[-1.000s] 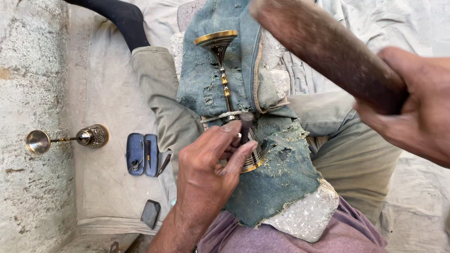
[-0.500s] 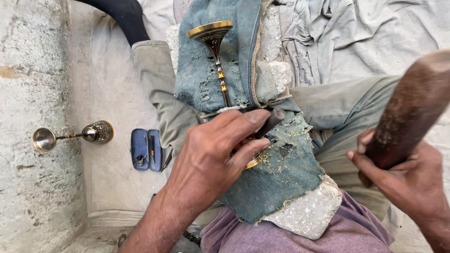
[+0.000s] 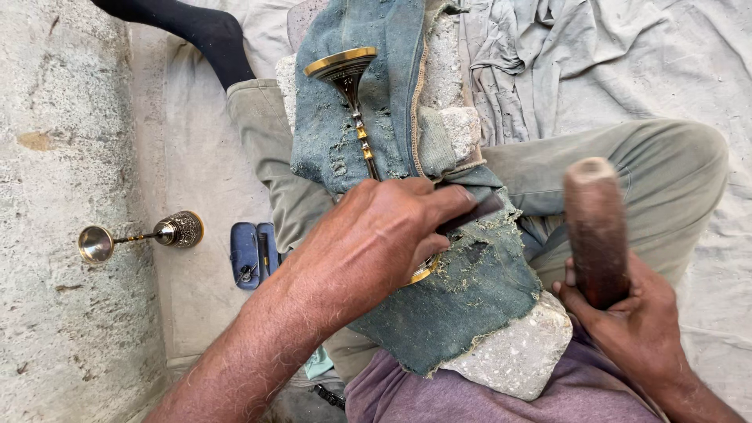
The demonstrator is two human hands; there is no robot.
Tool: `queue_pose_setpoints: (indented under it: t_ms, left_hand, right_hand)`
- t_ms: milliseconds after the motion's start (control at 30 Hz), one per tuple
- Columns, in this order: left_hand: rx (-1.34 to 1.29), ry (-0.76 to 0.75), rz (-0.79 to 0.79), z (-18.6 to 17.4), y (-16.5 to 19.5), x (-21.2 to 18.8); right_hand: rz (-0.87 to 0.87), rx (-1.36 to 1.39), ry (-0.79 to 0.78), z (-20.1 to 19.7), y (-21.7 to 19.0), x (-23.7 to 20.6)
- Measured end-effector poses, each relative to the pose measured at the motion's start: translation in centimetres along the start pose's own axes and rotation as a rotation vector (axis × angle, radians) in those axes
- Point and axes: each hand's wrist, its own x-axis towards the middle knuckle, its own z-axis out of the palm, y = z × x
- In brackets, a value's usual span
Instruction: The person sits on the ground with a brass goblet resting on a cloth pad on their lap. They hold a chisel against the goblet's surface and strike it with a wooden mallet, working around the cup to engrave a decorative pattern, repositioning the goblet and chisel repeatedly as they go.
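Brass goblet [image 3: 354, 102] on denim-covered block, left hand [image 3: 376, 243] gripping chisel [image 3: 470, 213], right hand [image 3: 627, 321] clutching wooden mallet [image 3: 595, 227]

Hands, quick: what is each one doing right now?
Left hand: closed over a dark tool, pressing on the brass goblet laid on the denim-covered block.
Right hand: closed around a wooden mallet.

A small blue zip case [image 3: 252, 254] lies open on the pale cloth [image 3: 188, 164] at nine o'clock; no labels, signs or screens in sight.
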Motion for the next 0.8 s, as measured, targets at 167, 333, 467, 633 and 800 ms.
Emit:
queue_pose_setpoints:
  t_ms: [167,333,467,633,800]
  left_hand:
    - [0.146,-0.062,0.039,0.1,0.4,-0.6]
    - [-0.021,0.084,0.018,0.3,0.2,-1.4]
    - [-0.027,0.214,0.04,0.7,-0.2,-2.0]
    - [-0.092,0.217,-0.02,1.0,-0.1,-2.2]
    - [-0.065,0.186,-0.011,1.1,-0.2,-1.9]
  right_hand:
    - [-0.082,-0.466,-0.028,-1.0,-1.3,0.2]
    - [-0.128,-0.147,-0.04,-2.5,-2.8,2.2]
    - [-0.411,-0.556,-0.07,-2.7,-4.3,3.7]
    - [-0.144,0.083,-0.018,-2.6,-6.5,4.5]
    - [-0.309,-0.409,-0.062,-2.8,-7.4,5.3]
